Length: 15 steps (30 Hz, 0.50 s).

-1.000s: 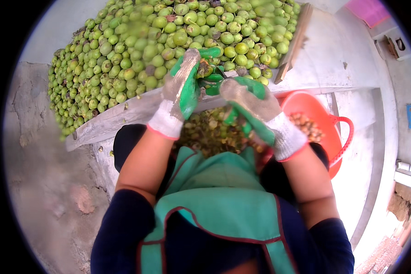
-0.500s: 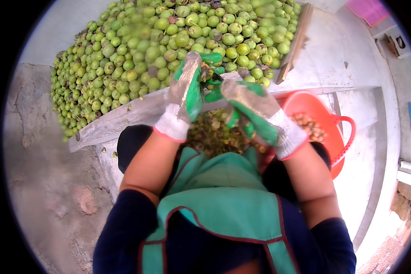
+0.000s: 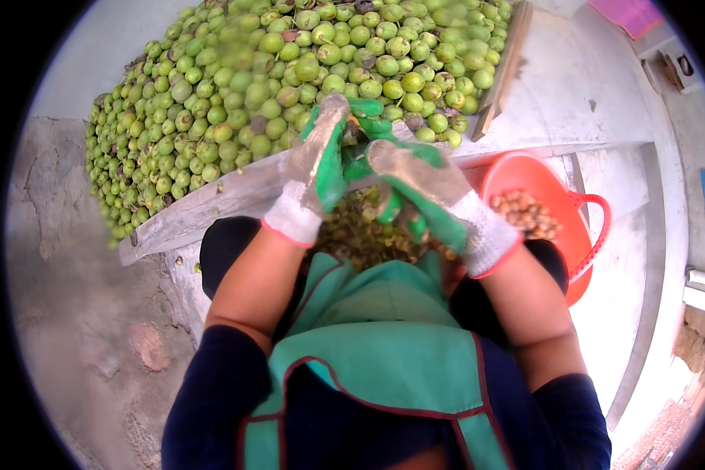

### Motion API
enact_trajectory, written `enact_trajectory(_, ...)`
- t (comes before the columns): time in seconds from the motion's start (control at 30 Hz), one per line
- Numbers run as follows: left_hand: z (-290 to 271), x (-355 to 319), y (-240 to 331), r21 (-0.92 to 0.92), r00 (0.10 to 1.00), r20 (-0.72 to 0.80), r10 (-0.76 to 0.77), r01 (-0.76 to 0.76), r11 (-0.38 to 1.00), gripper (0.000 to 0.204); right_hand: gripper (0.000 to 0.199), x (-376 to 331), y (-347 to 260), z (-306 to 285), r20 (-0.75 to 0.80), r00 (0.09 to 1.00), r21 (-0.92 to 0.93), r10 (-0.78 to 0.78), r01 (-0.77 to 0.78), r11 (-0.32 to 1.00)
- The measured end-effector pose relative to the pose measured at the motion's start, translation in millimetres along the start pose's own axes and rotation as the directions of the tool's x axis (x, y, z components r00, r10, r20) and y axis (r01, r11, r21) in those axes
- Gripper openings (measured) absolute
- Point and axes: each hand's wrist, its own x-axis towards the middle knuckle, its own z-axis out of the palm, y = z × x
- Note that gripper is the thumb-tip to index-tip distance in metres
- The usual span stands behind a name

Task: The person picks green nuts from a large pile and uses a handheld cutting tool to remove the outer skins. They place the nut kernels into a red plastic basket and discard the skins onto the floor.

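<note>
Both my hands wear gloves with green palms and grey-white backs, and they meet in front of the heap of round green fruits (image 3: 305,70). My left hand (image 3: 319,153) is closed around a green-husked nut (image 3: 355,131), of which only a small dark and orange patch shows between the fingers. Right against it, my right hand (image 3: 421,182) has its fingers curled. What the right hand holds is hidden by the glove and smeared by motion. Below the hands lies a pile of yellow-green and brown husk pieces (image 3: 364,231), between my knees.
A red basket (image 3: 517,172) with a looped handle stands at my right, holding brown nuts (image 3: 525,213). A pale board (image 3: 204,196) edges the heap in front, and a wooden plank (image 3: 503,74) bounds it at right. Rough concrete floor (image 3: 78,313) lies at left.
My right hand has moved slightly left, closing in on my left hand. The gap between them, where a dark thing showed, is now mostly covered.
</note>
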Motion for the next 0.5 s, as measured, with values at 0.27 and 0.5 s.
enact_trajectory(0.27, 24, -8, 17, -0.057, 0.937, -0.209, -0.282, 0.276, 0.96, 0.042, 0.046, -1, 1, 12, -0.105, 0.973, -0.537, -0.204, 0.117, 0.835)
enact_trajectory(0.5, 12, -2, 21, -0.236, 0.868, 0.056, -0.493, 0.492, 0.838, 0.053, 0.041, 4, 16, 9, 0.173, 0.87, -0.936, -0.462, 0.291, 0.198)
